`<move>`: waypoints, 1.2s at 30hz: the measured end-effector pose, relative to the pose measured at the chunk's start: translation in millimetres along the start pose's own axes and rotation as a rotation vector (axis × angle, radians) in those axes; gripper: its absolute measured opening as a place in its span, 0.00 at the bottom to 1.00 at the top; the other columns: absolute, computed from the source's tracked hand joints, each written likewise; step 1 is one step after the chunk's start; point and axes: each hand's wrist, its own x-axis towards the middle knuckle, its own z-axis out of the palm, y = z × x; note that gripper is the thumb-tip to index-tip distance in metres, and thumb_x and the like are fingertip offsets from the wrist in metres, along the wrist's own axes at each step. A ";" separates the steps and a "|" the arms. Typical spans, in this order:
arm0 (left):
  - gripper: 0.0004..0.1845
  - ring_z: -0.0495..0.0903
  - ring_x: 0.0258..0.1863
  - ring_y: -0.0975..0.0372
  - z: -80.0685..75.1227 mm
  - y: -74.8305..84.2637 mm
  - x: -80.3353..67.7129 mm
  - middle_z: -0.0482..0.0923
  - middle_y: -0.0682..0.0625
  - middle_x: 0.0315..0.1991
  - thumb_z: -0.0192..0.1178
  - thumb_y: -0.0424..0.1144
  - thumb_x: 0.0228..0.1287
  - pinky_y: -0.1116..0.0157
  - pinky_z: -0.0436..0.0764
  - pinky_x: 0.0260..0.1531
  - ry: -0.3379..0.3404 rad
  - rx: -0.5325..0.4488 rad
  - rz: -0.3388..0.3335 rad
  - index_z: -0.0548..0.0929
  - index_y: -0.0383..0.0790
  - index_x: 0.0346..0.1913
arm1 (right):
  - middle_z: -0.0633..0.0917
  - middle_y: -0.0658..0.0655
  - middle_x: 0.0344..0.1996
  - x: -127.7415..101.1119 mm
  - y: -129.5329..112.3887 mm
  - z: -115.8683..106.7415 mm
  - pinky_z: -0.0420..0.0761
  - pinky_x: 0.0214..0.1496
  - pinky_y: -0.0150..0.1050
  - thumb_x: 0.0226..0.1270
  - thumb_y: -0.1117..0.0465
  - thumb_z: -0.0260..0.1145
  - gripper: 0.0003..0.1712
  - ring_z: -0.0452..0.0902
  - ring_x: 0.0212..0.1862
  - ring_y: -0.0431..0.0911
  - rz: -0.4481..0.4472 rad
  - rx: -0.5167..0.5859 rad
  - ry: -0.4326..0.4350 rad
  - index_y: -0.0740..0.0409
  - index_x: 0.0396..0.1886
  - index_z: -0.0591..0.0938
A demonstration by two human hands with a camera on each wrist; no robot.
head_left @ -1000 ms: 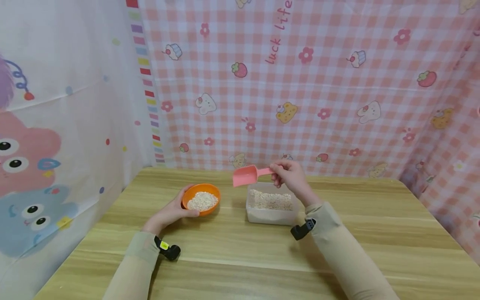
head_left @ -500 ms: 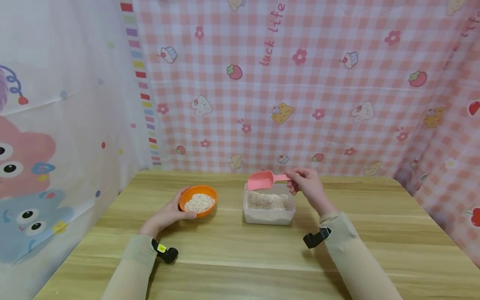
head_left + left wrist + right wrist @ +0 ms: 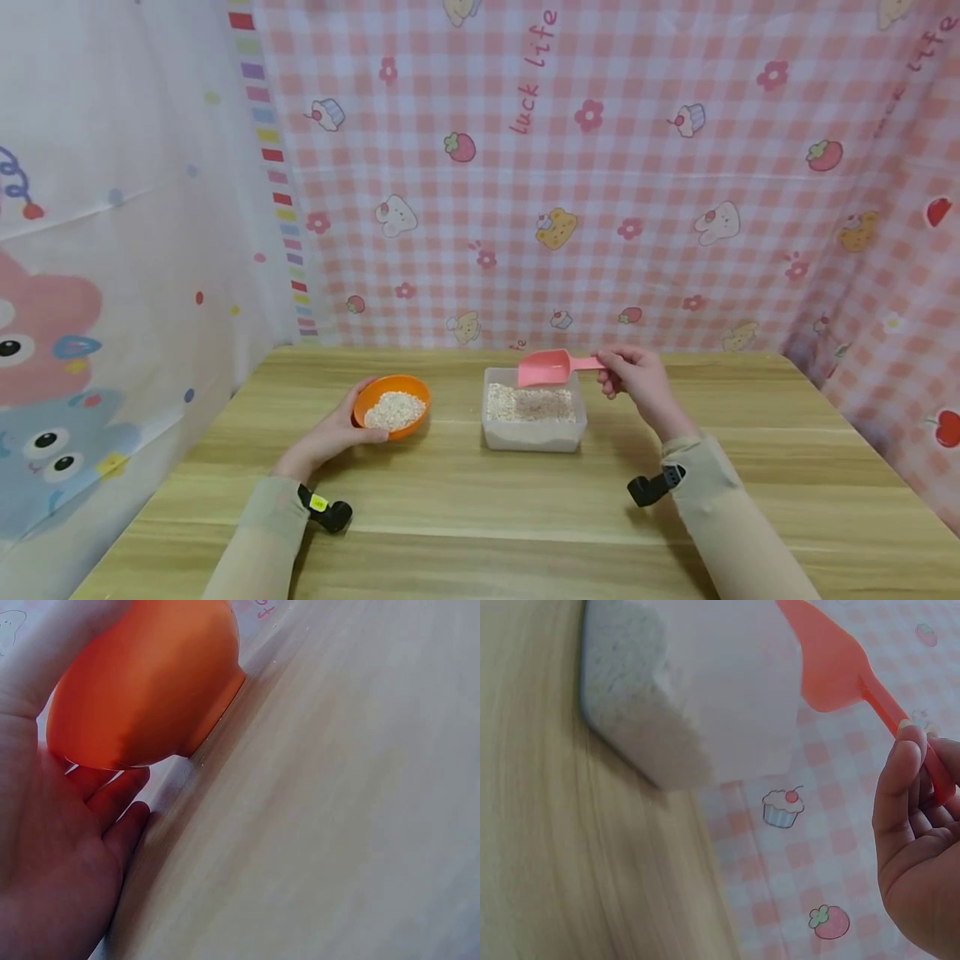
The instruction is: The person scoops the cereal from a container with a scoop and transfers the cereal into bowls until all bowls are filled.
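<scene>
At the left of the table in the head view, my left hand [image 3: 333,435] holds an orange bowl [image 3: 394,382], thumb at its near rim and fingers around its far side. Pale oat-like flakes [image 3: 394,411] lie in the bowl. The left wrist view shows the bowl's foot [image 3: 214,712] right at the tabletop. My right hand [image 3: 642,387] pinches the handle of a pink scoop [image 3: 546,369]. The scoop, with no flakes visible in it, is held level over the back rim of a translucent rectangular container [image 3: 532,437]. More flakes [image 3: 531,406] fill part of that container.
The wooden table [image 3: 465,517] ends at the back against a pink checked cloth [image 3: 517,275]. A white printed cloth [image 3: 172,250] hangs along the left side. Some bare tabletop separates the bowl from the container.
My right hand has carried the scoop rightward and slightly down, from left of the container to over its back rim. My left hand keeps hold of the bowl. The head view has shifted slightly.
</scene>
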 end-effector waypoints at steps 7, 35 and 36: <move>0.57 0.49 0.71 0.44 -0.3 -1.9 -1.4 0.47 0.35 0.74 0.74 0.41 0.53 0.41 0.46 0.68 0.009 -0.006 -0.013 0.44 0.48 0.77 | 0.80 0.52 0.19 1.7 3.0 -2.4 0.78 0.23 0.32 0.74 0.62 0.58 0.21 0.74 0.20 0.38 -0.001 0.012 0.002 0.82 0.50 0.75; 0.55 0.50 0.70 0.35 23.9 98.6 38.4 0.41 0.44 0.77 0.69 0.50 0.57 0.38 0.57 0.64 -0.005 0.286 0.208 0.43 0.50 0.78 | 0.81 0.51 0.19 0.3 10.3 -12.0 0.79 0.23 0.32 0.75 0.63 0.55 0.19 0.75 0.20 0.39 0.028 0.040 0.041 0.80 0.50 0.76; 0.55 0.50 0.70 0.35 29.2 101.4 40.2 0.41 0.45 0.78 0.70 0.51 0.57 0.38 0.57 0.63 -0.014 0.278 0.211 0.43 0.50 0.78 | 0.81 0.51 0.19 0.3 10.3 -12.0 0.79 0.24 0.31 0.75 0.63 0.55 0.19 0.75 0.20 0.39 0.029 0.036 0.040 0.80 0.50 0.76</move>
